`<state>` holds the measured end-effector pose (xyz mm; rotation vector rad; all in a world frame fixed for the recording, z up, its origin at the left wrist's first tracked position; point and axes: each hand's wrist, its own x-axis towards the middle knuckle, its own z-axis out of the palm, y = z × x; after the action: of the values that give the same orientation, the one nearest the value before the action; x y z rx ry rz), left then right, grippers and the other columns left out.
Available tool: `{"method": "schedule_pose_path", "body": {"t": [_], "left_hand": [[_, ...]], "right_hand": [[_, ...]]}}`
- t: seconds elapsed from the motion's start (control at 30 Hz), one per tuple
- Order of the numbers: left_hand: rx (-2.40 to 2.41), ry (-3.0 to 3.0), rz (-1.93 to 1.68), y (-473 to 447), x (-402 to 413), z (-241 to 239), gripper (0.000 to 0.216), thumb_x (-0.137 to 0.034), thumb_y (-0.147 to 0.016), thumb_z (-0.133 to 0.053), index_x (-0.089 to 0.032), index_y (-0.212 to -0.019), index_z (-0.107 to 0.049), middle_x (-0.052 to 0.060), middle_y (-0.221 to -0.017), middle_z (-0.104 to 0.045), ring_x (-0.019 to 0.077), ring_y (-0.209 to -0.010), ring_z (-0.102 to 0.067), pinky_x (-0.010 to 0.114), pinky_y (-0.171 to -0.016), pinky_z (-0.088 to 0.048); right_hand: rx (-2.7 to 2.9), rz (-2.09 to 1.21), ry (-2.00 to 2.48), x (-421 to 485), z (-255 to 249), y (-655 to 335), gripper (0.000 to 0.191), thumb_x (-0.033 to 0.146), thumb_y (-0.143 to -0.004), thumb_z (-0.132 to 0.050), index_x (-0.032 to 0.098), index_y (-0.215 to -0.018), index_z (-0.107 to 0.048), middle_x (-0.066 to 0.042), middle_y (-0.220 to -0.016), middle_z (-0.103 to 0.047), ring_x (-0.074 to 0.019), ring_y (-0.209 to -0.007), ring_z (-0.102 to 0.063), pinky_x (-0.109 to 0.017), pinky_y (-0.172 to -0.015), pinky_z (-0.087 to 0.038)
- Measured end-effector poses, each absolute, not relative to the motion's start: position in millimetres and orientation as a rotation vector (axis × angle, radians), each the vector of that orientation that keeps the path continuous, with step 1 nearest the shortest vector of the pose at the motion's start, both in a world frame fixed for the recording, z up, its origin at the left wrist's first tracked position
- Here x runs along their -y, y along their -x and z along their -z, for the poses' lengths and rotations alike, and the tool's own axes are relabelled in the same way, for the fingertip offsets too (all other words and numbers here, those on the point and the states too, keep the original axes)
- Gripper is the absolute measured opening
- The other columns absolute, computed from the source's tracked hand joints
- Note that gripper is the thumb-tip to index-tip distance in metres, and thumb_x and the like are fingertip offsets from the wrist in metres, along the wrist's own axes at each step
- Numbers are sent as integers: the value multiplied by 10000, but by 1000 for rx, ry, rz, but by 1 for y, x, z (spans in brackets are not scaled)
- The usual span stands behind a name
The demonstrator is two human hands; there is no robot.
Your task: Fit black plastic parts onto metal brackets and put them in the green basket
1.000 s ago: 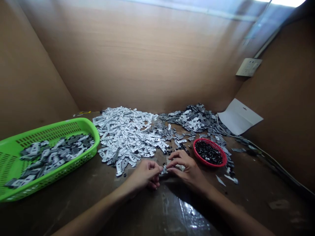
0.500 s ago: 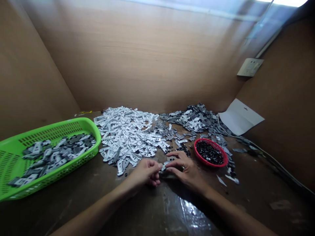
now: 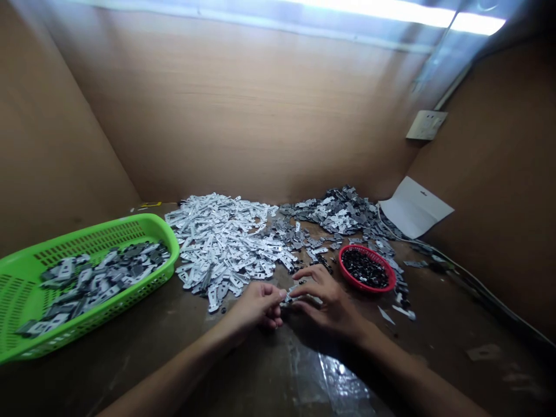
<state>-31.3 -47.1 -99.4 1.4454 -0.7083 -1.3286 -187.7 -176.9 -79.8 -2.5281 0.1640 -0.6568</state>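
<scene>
My left hand (image 3: 264,304) is closed in a pinch on one end of a small metal plate (image 3: 286,297), with its other fingers curled under. From the right, my right hand (image 3: 324,298) meets the same plate, its index finger and thumb close about the other end and its remaining fingers arched above. The fingertips partly hide the plate, and a small dark bit seems to sit on it. Just beyond the hands lies a heap of silvery metal plates (image 3: 226,243). A red basket (image 3: 393,282) of small black parts (image 3: 365,267) stands right of my right hand.
A green plastic basket (image 3: 167,267) at the left holds grey and silvery pieces (image 3: 108,278). Darker grey plates (image 3: 343,209) are heaped at the back right. A white card (image 3: 414,208) leans there beside a cable. Clear plastic film (image 3: 343,382) lies at the front.
The view has tilted up and shifted slightly. Both hands stay at the plate; my right thumb and index finger have shifted a little around its end.
</scene>
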Motion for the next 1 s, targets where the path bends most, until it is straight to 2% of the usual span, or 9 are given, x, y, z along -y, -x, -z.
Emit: {"method": "schedule_pose_path", "body": {"t": [1.0], "left_hand": [[730, -1472, 1339, 32, 47, 96, 434, -521, -751, -567, -94, -747, -485, 18, -628, -523, 77, -481, -526, 151, -443, -376]], "right_hand": [[-126, 649, 2537, 177, 95, 180, 136, 249, -807, -525, 212, -885, -630, -26, -1108, -492, -120, -1065, -415, -311, -913, -400]]}}
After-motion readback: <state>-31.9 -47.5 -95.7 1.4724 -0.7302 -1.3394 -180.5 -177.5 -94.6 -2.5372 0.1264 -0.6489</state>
